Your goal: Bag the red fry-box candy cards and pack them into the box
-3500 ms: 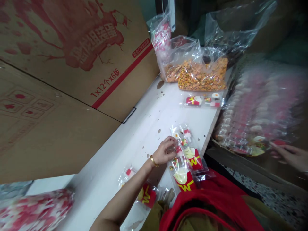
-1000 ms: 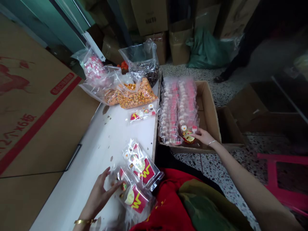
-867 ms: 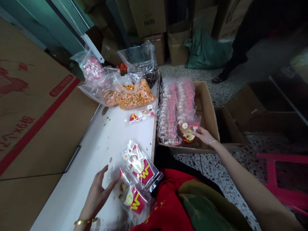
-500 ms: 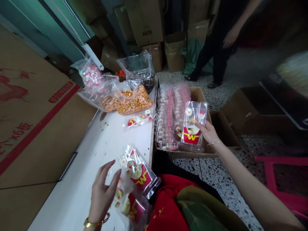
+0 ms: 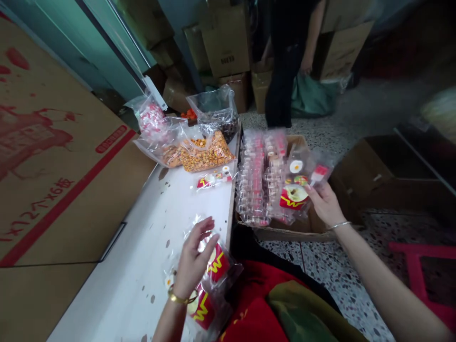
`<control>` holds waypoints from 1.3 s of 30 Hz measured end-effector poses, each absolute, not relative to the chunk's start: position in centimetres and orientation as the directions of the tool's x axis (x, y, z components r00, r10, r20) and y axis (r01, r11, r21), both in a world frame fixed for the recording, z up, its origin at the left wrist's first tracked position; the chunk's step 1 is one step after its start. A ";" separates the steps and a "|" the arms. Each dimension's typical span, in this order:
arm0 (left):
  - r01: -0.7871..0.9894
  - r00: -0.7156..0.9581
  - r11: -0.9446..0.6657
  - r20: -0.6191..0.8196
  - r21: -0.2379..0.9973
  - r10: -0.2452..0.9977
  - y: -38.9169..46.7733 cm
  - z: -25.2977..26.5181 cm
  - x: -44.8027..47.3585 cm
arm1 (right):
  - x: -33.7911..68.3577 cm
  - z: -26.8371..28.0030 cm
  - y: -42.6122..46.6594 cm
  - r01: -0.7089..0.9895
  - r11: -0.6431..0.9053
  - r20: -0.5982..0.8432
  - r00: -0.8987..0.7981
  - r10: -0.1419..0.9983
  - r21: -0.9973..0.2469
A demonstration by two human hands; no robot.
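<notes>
— What was on the white surface (image 5: 185, 199)?

— Bags of orange pieces (image 5: 203, 153) at the far end, one packet (image 5: 213, 179) before them. Cardboard boxes (image 5: 228, 42) stood behind; another person (image 5: 288, 57) bent there.

— And the hands?

— Right hand (image 5: 325, 203) pinched a clear toy packet (image 5: 302, 183) above the floor carton (image 5: 313, 223). Left hand (image 5: 194, 259), fingers spread, lay on packets at the near edge (image 5: 217, 266).

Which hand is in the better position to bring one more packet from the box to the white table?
Probably the right hand: it already holds a clear packet over the cardboard box. The left hand rests on packets on the white table, away from the box.
</notes>
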State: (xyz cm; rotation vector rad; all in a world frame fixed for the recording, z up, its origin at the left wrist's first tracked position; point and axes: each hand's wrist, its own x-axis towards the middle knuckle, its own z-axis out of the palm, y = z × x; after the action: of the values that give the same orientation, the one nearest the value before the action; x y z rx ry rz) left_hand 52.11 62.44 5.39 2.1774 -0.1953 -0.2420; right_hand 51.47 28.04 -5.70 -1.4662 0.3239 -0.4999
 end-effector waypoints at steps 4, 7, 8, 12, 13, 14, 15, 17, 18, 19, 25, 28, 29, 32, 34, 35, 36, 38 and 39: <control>0.080 0.984 -0.616 -0.161 0.783 -0.078 67.3 5.6 51.4 | 51.7 -9.4 25.6 0.078 0.019 0.060 0.881 -0.470 -0.997; 0.150 0.980 -0.616 -0.199 0.773 -0.010 69.9 5.7 50.5 | 51.9 -10.1 24.5 0.108 0.065 0.053 0.825 -0.562 -0.992; 0.158 0.980 -0.624 -0.201 0.765 0.001 70.4 5.6 50.2 | 52.0 -10.0 24.0 0.120 0.084 0.045 0.795 -0.605 -0.989; -0.031 0.990 -0.756 -0.086 0.654 -0.115 69.4 5.1 49.7 | 51.9 -9.5 22.1 0.097 0.114 0.000 0.760 -0.650 -0.989; -0.140 0.976 -0.786 -0.048 0.601 -0.211 68.0 4.8 49.7 | 51.8 -9.5 21.9 0.077 0.110 -0.011 0.768 -0.640 -0.991; -0.265 0.944 -0.792 -0.017 0.549 -0.328 66.3 4.4 49.8 | 51.6 -9.5 21.9 0.059 0.108 -0.022 0.777 -0.629 -0.992; -0.394 0.891 -0.769 0.003 0.503 -0.454 64.2 4.1 49.9 | 51.3 -9.5 22.0 0.047 0.111 -0.032 0.785 -0.618 -0.993; -0.617 0.729 -0.645 0.019 0.450 -0.684 59.3 3.2 50.3 | 50.7 -9.4 22.4 0.043 0.149 -0.058 0.789 -0.612 -0.988; -0.694 0.642 -0.576 0.011 0.432 -0.766 56.7 2.8 50.6 | 50.4 -9.1 22.5 0.048 0.178 -0.073 0.783 -0.617 -0.983; -0.748 0.569 -0.517 0.001 0.416 -0.822 54.3 2.3 51.0 | 50.1 -8.8 22.5 0.055 0.206 -0.090 0.771 -0.631 -0.977; -0.639 0.555 -0.389 0.047 0.663 -0.830 45.4 0.1 53.8 | 46.9 -4.5 22.3 -0.114 0.507 -0.426 0.714 -0.556 -0.854; -0.264 0.764 -0.329 -0.011 0.907 -0.645 44.7 -0.3 55.3 | 45.0 -2.8 24.2 -0.350 0.665 -0.615 0.760 -0.210 -0.660; -0.145 0.817 -0.297 -0.055 0.944 -0.574 44.9 -0.3 55.8 | 44.5 -2.5 25.2 -0.398 0.670 -0.622 0.773 -0.123 -0.627; 0.091 0.885 -0.203 -0.173 0.975 -0.433 46.2 0.0 56.9 | 43.6 -2.0 27.8 -0.469 0.611 -0.562 0.826 0.047 -0.638; 0.176 0.874 -0.205 -0.249 0.963 -0.417 48.0 0.4 57.2 | 43.6 -1.8 29.0 -0.512 0.550 -0.499 0.846 0.189 -0.660; 0.210 0.857 -0.215 -0.285 0.954 -0.429 49.1 0.7 57.2 | 43.8 -1.8 29.4 -0.533 0.518 -0.469 0.843 0.263 -0.669; 0.240 0.836 -0.220 -0.316 0.946 -0.448 50.3 1.0 57.1 | 44.1 -1.8 29.8 -0.552 0.485 -0.436 0.834 0.340 -0.678; 0.280 0.799 -0.211 -0.350 0.936 -0.489 53.0 1.8 56.7 | 44.8 -1.8 30.5 -0.579 0.418 -0.369 0.795 0.482 -0.700; 0.283 0.786 -0.207 -0.350 0.937 -0.509 54.5 2.1 56.4 | 45.2 -1.8 30.9 -0.587 0.382 -0.341 0.768 0.543 -0.714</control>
State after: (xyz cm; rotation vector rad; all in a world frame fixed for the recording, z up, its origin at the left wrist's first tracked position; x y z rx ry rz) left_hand 56.35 54.47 2.13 1.6280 -0.1831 -0.7276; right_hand 45.24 30.92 -1.83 -0.9328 0.0532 0.7210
